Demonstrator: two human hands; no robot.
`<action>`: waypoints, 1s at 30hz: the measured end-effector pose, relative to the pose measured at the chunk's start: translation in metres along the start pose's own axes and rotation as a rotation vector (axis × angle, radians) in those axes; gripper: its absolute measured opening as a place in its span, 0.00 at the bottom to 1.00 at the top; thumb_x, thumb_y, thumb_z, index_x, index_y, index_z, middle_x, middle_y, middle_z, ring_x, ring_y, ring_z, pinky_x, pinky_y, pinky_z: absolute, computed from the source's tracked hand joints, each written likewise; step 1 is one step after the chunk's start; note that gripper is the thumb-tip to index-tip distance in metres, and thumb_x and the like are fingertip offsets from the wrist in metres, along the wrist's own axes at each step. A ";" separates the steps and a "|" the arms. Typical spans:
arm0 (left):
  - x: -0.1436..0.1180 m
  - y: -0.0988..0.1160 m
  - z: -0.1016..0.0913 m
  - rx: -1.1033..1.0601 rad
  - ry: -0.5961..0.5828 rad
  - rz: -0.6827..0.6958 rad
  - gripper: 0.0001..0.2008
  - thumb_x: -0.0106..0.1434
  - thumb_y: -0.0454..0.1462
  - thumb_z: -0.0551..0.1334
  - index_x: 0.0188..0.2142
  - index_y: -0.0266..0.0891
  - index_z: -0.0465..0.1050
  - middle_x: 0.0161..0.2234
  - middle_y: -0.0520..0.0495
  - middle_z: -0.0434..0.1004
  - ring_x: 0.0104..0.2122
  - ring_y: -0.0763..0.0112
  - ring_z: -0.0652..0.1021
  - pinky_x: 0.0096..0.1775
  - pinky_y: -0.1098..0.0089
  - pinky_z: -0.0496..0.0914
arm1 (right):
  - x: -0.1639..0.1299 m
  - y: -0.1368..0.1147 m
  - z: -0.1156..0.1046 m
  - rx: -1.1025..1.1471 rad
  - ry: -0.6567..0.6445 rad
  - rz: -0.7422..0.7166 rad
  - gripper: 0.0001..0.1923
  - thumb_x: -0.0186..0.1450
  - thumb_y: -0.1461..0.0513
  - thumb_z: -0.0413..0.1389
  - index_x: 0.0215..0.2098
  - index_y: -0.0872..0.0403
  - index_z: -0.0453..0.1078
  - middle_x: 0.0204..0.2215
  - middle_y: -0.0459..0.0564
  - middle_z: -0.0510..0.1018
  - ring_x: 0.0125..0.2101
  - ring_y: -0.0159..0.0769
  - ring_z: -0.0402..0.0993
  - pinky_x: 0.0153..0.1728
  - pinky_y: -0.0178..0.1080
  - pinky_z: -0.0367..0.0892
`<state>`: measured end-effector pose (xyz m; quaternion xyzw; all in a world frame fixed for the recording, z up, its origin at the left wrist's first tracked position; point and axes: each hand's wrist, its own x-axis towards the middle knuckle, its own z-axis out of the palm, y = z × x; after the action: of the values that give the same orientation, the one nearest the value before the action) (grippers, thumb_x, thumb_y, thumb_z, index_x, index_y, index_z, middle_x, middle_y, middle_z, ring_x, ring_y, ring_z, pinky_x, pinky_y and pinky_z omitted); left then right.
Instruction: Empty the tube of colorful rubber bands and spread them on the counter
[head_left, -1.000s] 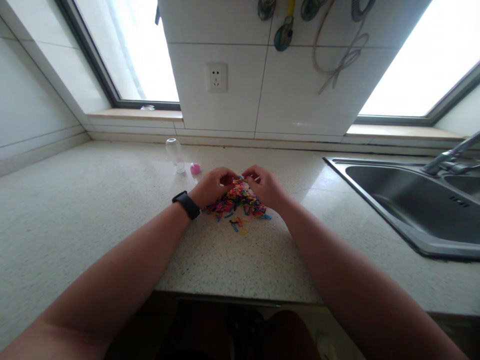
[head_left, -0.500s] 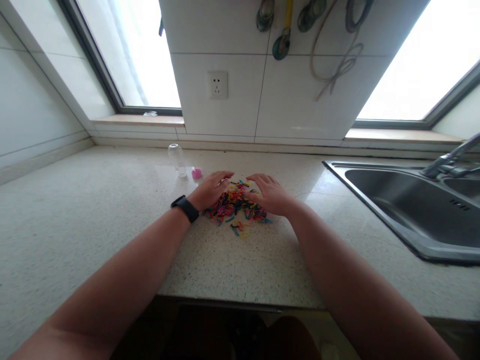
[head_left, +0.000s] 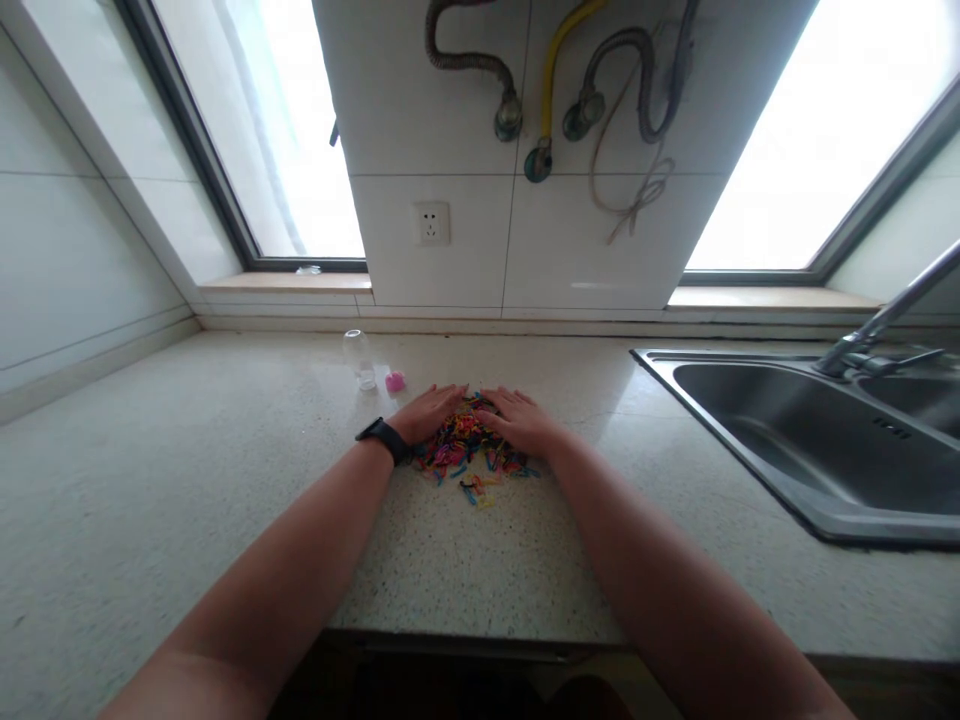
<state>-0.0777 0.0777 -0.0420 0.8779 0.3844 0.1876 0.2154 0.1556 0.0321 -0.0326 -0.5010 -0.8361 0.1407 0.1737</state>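
A heap of small colourful rubber bands (head_left: 466, 437) lies on the speckled countertop (head_left: 465, 570). My left hand (head_left: 430, 412), with a black watch on its wrist, rests along the heap's left side, fingers stretched out. On the other side my right hand (head_left: 519, 420) lies against the heap, its fingers extended and its thumb over the bands. Several loose bands (head_left: 477, 490) are apart from the heap, toward me. Behind my left hand are a clear bottle (head_left: 359, 360), upright and without a cap, and a small pink piece (head_left: 394, 381) that looks like a lid.
A steel sink (head_left: 750, 440) with a faucet (head_left: 862, 340) is set into the counter at the right. A wall socket (head_left: 433, 223) and hoses with valves (head_left: 538, 160) are on the tiled wall behind. Windows flank that wall section.
My hands have come slightly closer together, lower onto the sides of the heap. The camera has tilted up, so the scene sits lower and more of the hoses shows.
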 end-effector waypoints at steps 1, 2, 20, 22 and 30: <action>-0.001 0.002 -0.002 -0.110 0.013 0.010 0.33 0.73 0.51 0.35 0.65 0.36 0.59 0.62 0.41 0.61 0.63 0.64 0.61 0.65 0.56 0.47 | -0.001 -0.002 -0.002 0.086 0.008 -0.039 0.38 0.69 0.41 0.40 0.65 0.57 0.59 0.62 0.56 0.63 0.62 0.46 0.56 0.63 0.49 0.47; -0.002 0.003 -0.003 -0.226 0.026 0.008 0.33 0.73 0.52 0.34 0.63 0.37 0.61 0.60 0.41 0.64 0.61 0.65 0.65 0.64 0.58 0.52 | -0.001 -0.004 -0.003 0.191 0.023 -0.072 0.35 0.70 0.42 0.41 0.63 0.56 0.62 0.59 0.55 0.67 0.60 0.43 0.61 0.62 0.46 0.52; -0.010 0.013 0.000 -0.239 -0.016 0.008 0.33 0.72 0.53 0.37 0.60 0.36 0.66 0.61 0.44 0.63 0.62 0.66 0.64 0.64 0.64 0.53 | -0.008 -0.018 -0.001 0.269 0.080 -0.123 0.27 0.71 0.47 0.42 0.60 0.50 0.66 0.56 0.50 0.71 0.56 0.40 0.67 0.57 0.43 0.59; -0.018 0.021 0.001 -0.291 0.017 0.015 0.32 0.72 0.53 0.39 0.58 0.36 0.67 0.59 0.43 0.66 0.59 0.65 0.66 0.63 0.64 0.57 | -0.013 -0.020 -0.001 0.272 0.097 -0.127 0.25 0.71 0.48 0.44 0.57 0.51 0.68 0.53 0.51 0.73 0.53 0.41 0.69 0.54 0.43 0.61; -0.045 0.038 0.008 -0.415 0.032 0.008 0.30 0.72 0.54 0.40 0.53 0.37 0.70 0.54 0.42 0.71 0.53 0.63 0.72 0.58 0.64 0.63 | -0.037 -0.035 0.009 0.455 0.165 -0.147 0.24 0.69 0.49 0.48 0.56 0.54 0.65 0.51 0.55 0.73 0.51 0.40 0.69 0.53 0.43 0.63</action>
<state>-0.0798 0.0181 -0.0359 0.8130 0.3376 0.2775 0.3848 0.1401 -0.0176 -0.0315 -0.3967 -0.8002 0.2708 0.3593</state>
